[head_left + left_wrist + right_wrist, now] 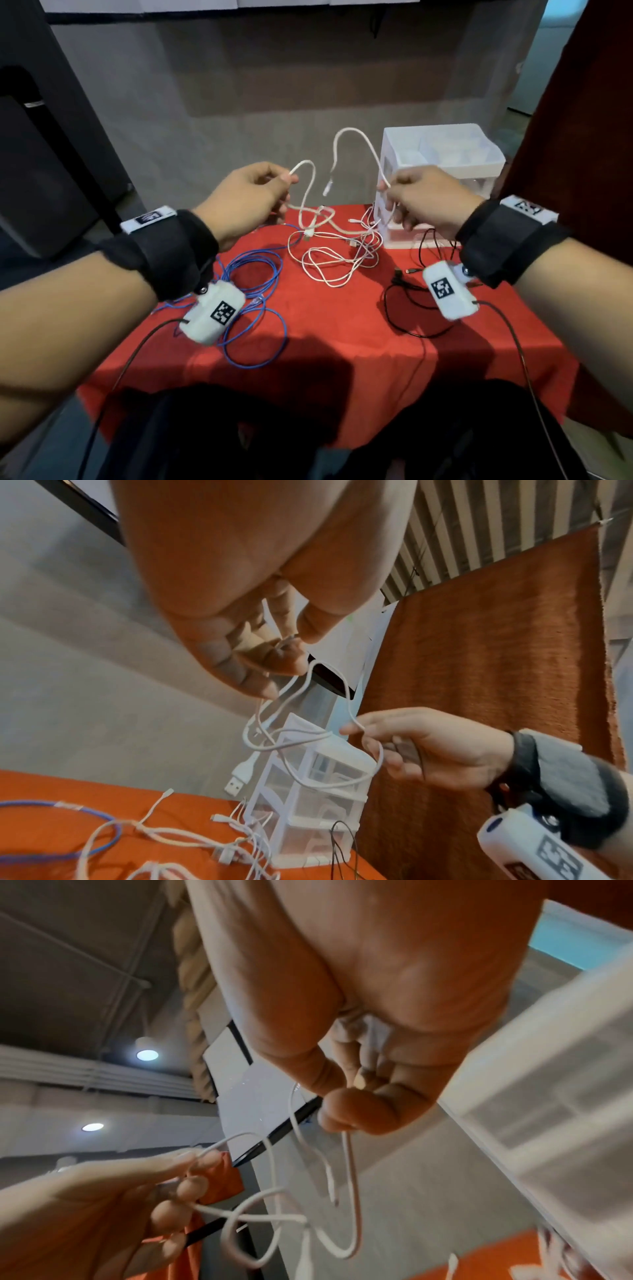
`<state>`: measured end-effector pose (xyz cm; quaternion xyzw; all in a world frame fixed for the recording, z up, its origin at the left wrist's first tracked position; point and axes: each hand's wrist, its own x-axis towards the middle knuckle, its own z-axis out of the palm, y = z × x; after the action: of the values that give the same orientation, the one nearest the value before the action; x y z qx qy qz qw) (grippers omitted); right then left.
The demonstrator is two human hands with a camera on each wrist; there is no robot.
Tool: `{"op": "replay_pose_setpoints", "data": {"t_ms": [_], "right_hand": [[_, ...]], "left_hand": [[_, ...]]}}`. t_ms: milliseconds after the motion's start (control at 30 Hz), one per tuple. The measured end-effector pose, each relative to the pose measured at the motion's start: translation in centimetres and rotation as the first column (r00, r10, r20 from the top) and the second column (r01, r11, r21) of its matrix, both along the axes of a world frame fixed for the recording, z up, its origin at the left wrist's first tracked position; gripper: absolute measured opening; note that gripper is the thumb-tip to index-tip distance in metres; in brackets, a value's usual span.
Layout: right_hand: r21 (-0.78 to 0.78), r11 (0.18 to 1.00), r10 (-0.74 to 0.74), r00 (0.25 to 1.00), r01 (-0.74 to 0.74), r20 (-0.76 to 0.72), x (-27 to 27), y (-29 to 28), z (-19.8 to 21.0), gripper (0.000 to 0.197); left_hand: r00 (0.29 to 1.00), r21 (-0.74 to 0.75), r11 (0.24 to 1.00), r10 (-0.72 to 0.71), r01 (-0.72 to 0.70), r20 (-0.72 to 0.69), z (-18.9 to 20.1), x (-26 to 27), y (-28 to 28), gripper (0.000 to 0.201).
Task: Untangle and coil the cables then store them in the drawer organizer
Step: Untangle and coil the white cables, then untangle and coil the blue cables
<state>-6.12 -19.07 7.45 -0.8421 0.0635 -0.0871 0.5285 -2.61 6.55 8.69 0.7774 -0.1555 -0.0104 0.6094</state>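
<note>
White cable point(356, 144) is pinched by both the left hand point(246, 198) and right hand point(428, 202), lifted off the worktop point(342, 342), probably so the knots hang loose.

Recording room: red-clothed table point(342, 342), bare grey wall point(274, 68), recessed ceiling lights point(147, 1055).

- a red tablecloth point(342, 359) covers the table; its cloth hangs over the near edge
- a grey wall point(274, 85) stands behind the table; a paler band runs across it lower down
- a dark red curtain point(582, 137) hangs at the right; in the left wrist view it shows as an orange-brown cloth point(496, 669)
- a dark cabinet point(44, 154) stands at the left
- two round ceiling lights point(147, 1055) glow in the right wrist view
</note>
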Motion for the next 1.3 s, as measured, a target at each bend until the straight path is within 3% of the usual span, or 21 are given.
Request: {"op": "replay_pose_setpoints", "data": {"t_ms": [167,233,300,367,433,500,600,667,833,967,1100,1200,1300], "right_hand": [[-0.155,0.988,0.013,0.997,-0.002,0.072,3.5,-0.3,2.0,0.024],[-0.189,0.982,0.014,1.0,-0.015,-0.008,4.9,-0.7,0.6,0.023],[-0.194,0.98,0.009,0.989,-0.038,-0.148,5.9,-1.3,-2.1,0.02],[-0.189,0.981,-0.019,0.964,-0.033,-0.266,6.0,-1.8,-4.8,0.031],[-0.216,0.976,-0.038,0.961,-0.023,-0.274,5.1,-2.3,-7.1,0.045],[-0.209,0.977,-0.003,0.974,-0.045,-0.226,3.4,-2.3,-8.5,0.034],[-0.208,0.969,0.098,0.977,-0.137,-0.187,0.6,-1.2,-9.8,0.015],[-0.233,0.956,0.143,0.976,-0.18,-0.167,-0.5,0.1,-10.2,0.011],[-0.314,0.884,0.298,0.936,-0.345,-0.189,-0.8,5.2,-11.5,0.011],[-0.34,0.813,0.412,0.88,-0.473,-0.237,-0.2,10.4,-13.4,0.014],[-0.479,0.713,0.435,0.859,-0.512,-0.272,1.5,15.5,-13.9,0.019],[-0.522,0.69,0.396,0.865,-0.501,-0.307,4.3,17.9,-14.0,0.033],[-0.586,0.603,0.352,0.84,-0.541,-0.413,6.3,19.0,-13.9,0.045]], "left_hand": [[0.996,-0.02,1.0,-0.003,0.005,0.085,1.0,3.2,-3.8,0.015],[0.998,0.041,0.997,-0.062,0.062,-0.015,0.2,4.4,-5.0,0.016],[0.985,0.159,0.983,-0.066,0.091,-0.157,-1.6,5.3,-5.4,0.042],[0.984,0.284,0.957,-0.013,0.063,-0.176,-3.4,5.6,-4.6,0.056],[0.985,0.328,0.942,-0.014,0.07,-0.17,-4.6,5.6,-2.6,0.05],[0.988,0.392,0.915,-0.039,0.095,-0.149,-5.3,5.1,0.3,0.033],[0.997,0.632,0.774,-0.078,0.042,0.029,-5.7,4.0,5.3,0.023],[0.988,0.711,0.702,-0.086,-0.034,0.131,-5.7,3.2,7.7,0.021],[0.966,0.737,0.66,-0.063,-0.148,0.25,-6.2,0.5,10.2,0.02],[0.973,0.788,0.61,-0.126,-0.08,0.196,-9.1,-1.8,11.0,0.035],[0.931,0.912,0.409,-0.338,0.012,0.139,-14.1,-3.5,11.4,0.053],[0.939,0.962,0.274,-0.327,-0.011,0.104,-15.9,-3.7,11.6,0.046],[0.959,0.978,0.206,-0.282,0.021,0.039,-16.0,-2.7,12.6,0.072]]}}
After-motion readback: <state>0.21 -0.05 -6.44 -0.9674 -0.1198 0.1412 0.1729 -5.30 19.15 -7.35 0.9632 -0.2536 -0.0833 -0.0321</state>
